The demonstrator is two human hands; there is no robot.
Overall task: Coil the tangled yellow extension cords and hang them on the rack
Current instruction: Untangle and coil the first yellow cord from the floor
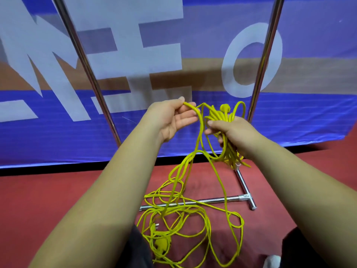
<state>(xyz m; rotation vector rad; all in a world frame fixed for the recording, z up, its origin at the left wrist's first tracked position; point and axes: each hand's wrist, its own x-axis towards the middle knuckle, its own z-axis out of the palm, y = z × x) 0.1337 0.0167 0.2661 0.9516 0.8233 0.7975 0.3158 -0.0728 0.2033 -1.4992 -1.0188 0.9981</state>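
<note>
Both hands (173,118) (235,134) gripping cords (217,115), rest below (tangled)

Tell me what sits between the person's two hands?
In the head view, one yellow cord strand: the left hand pinches it, and it bends downward just before the coiled bundle that the right hand grips.

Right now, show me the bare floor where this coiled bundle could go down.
Bare red floor lies left of the tangled yellow cord, bordered by the banner's lower edge and the left forearm. A smaller patch lies right of the rack's T-foot. Crowded: cord loops and a plug cover the floor over the rack's base bar.
</note>
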